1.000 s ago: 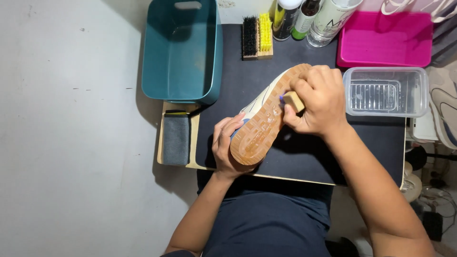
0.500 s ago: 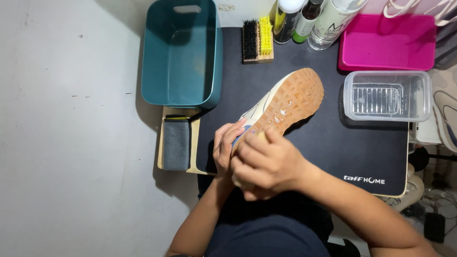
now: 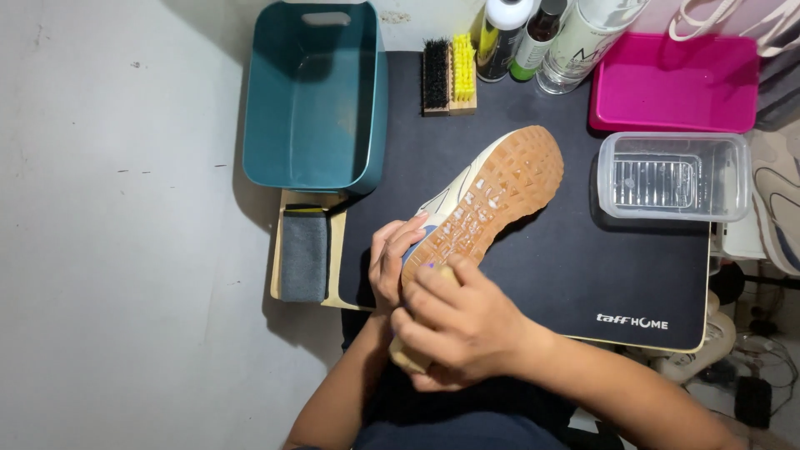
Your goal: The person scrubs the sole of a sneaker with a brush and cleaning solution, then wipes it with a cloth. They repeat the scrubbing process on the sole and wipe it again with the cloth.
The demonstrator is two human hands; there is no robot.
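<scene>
- Gum-brown rubber fills the head view: the shoe (image 3: pixel 492 204) lies sole-up across the black mat (image 3: pixel 583 275), its long axis running from the heel by my hands up and away to the toe at the upper right.
- Left hand (image 3: pixel 392 262) sits at the heel end, fingers (image 3: pixel 400 242) curled around the pale side of the upper, gripping it steady.
- Right hand (image 3: pixel 454 325) is the nearer one to me, just below the heel, fingers (image 3: pixel 433 292) clenched over a small tan brush (image 3: pixel 408 358); only its lower end peeks out under my palm.
- So the sole stretches up and to the right from my right fingers, and its waffle-like tread glistens wet in the middle.
- Teal plastic tub (image 3: pixel 312 100) stands beyond my left hand, smooth-walled and deep.
- Grey folded cloth (image 3: pixel 304 254) lies just left of the mat, on the wooden counter (image 3: pixel 333 283).
- Two brushes (image 3: pixel 448 75), one black-bristled and one yellow, rest side by side at the far edge of the mat.
- Clear lidded box (image 3: pixel 675 175) and pink tray (image 3: pixel 675 83) sit to the right, with bottles (image 3: pixel 542 37) grouped behind.
</scene>
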